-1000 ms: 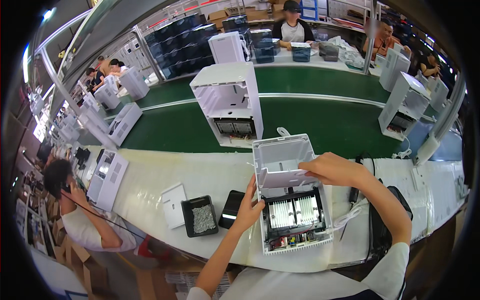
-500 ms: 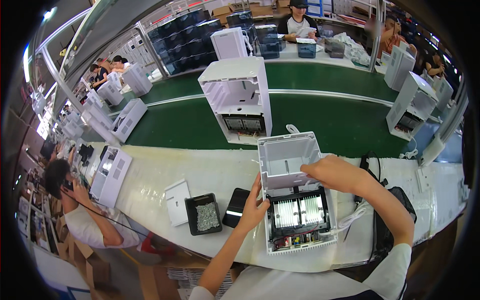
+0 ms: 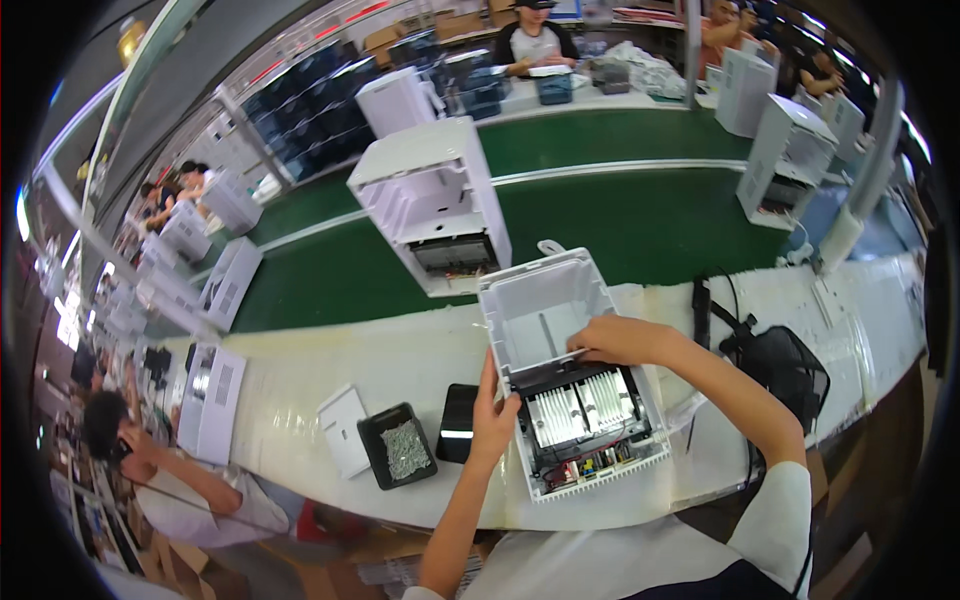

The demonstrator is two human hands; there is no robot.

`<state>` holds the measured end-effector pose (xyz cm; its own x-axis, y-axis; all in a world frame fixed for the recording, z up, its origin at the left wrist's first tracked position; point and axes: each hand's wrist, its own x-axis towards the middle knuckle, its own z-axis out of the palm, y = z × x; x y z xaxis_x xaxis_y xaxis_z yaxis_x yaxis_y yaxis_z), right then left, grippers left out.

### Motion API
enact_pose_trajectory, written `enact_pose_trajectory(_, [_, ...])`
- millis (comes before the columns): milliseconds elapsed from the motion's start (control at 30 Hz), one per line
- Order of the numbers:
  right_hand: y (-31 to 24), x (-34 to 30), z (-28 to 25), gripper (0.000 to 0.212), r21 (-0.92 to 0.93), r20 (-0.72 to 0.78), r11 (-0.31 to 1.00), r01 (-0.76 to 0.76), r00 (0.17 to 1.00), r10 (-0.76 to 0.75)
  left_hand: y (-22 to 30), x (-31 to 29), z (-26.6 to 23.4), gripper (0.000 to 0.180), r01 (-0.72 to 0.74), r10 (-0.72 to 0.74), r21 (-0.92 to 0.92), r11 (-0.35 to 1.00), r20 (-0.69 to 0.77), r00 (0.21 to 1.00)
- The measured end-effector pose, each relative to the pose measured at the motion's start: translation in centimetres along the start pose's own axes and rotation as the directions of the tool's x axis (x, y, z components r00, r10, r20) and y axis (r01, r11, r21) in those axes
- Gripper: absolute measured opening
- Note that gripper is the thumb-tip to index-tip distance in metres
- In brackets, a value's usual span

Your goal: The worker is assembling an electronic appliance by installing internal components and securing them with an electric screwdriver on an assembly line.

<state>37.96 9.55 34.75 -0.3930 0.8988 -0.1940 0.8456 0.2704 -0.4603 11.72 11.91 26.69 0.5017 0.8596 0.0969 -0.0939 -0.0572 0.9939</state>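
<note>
A white appliance housing (image 3: 507, 300) lies on its back on the bench in front of me. Its upper compartment is hollow. Below that sits a black frame with two silver finned blocks (image 3: 580, 408), and coloured wires and small parts show at the near end. My left hand (image 3: 492, 420) grips the housing's left side, thumb on the front edge. My right hand (image 3: 620, 342) reaches over from the right with curled fingers, at the border between the hollow compartment and the black frame. Its fingertips are hidden, so what they hold cannot be made out.
Left of the housing are a black tray of small screws (image 3: 404, 450), a white panel (image 3: 343, 430) and a black phone-like slab (image 3: 457, 422). A black mesh bag (image 3: 785, 370) lies right. Another open housing (image 3: 430, 205) stands on the green conveyor (image 3: 620, 215). Co-workers sit left and beyond.
The whole view has shifted and tilted. My right hand has moved from the compartment's right side toward the middle of its lower border. My left hand stays on the housing's left side.
</note>
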Motion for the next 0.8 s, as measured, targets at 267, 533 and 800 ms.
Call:
enact_pose_trajectory(267, [6.0,-9.7,-2.3,0.047,0.402,-0.636,0.899,-0.174,0.653,0.411,0.5,-8.1,-0.1,0.084,0.018,-0.022,0.071,0.997,0.052,0.998])
enact_pose_trajectory(533, [18.8,-12.5,9.3,0.087,0.317,-0.627,0.748,-0.583,0.463,0.627,2.1,-9.5,1.1,0.093,0.090,-0.105,0.197,0.976,0.069,0.992])
enact_pose_trajectory(800, [9.4,-13.1,-4.3,0.079,0.409,-0.912,0.865,0.289,0.129,0.388,5.0,-11.0,1.7,0.094,0.168,-0.190,0.312,0.935,0.041,0.981])
